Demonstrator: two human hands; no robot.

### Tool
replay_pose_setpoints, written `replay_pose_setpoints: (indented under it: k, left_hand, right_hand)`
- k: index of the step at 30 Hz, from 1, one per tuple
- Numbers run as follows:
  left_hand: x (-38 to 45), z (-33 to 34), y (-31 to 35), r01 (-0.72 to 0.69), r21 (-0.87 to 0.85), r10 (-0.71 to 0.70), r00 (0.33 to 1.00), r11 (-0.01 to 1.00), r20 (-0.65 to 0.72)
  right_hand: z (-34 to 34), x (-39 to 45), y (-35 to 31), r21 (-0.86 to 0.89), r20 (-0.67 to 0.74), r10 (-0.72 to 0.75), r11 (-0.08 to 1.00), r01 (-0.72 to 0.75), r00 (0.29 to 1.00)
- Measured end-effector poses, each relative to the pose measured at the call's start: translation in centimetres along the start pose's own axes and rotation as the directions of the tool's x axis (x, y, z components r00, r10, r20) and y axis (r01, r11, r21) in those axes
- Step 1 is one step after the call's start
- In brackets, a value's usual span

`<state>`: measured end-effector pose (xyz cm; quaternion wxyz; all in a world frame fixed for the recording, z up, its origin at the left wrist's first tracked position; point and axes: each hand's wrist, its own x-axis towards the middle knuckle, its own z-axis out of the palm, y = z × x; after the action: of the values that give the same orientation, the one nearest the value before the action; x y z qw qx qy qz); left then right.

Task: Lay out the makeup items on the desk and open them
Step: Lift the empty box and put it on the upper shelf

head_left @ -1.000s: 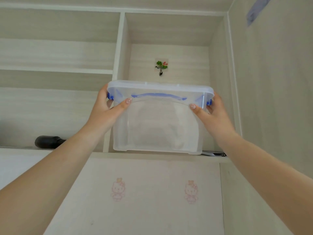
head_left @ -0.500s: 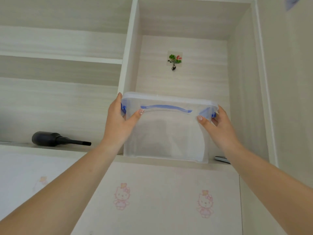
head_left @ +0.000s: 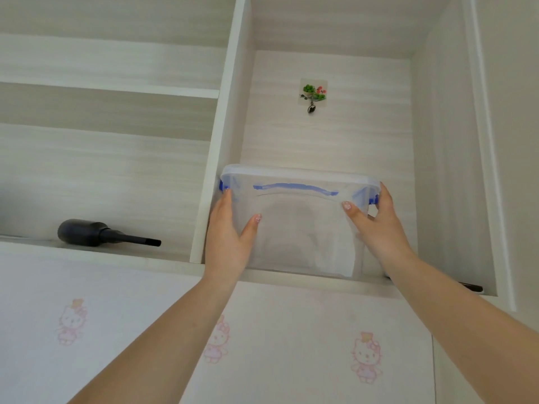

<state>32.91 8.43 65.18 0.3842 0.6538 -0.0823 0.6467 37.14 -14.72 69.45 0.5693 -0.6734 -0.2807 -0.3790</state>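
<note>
A see-through plastic box (head_left: 297,225) sits in the tall right-hand cubby of a pale wooden shelf (head_left: 215,141). The box has a cloudy white lid, a blue handle (head_left: 294,188) across the top and a blue clip (head_left: 224,185) at each end. Its walls are misty, so what is inside is only a grey blur; I cannot tell what it is.

The left hand (head_left: 230,234) is at the 9 o'clock end of the box. Its fingers go up along the side wall near the blue clip, and its thumb lies flat on the front. The right hand (head_left: 376,225) is at the 3 o'clock end, fingers curled round the corner by the other clip, thumb on the front wall. Both hands hold the box between them. Both arms reach up and forward from the bottom of the view.

At 12 o'clock from the box, a small sticky hook (head_left: 312,96) with green and red bits is stuck on the back wall. At 9 o'clock, in the next cubby, a black blower (head_left: 99,233) lies on its side, nozzle pointing toward the box. Below the shelf is a white panel with pink cat pictures (head_left: 366,358).
</note>
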Motion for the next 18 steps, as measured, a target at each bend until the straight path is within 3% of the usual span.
replay_pose_setpoints:
  k: [18]
  left_hand:
    - [-0.9, -1.2, 2.1, 0.145, -0.057, -0.143, 0.989, 0.988, 0.032]
  right_hand:
    - [-0.9, -1.6, -2.2, -0.103, 0.02, 0.071, 0.992, -0.068, 0.997]
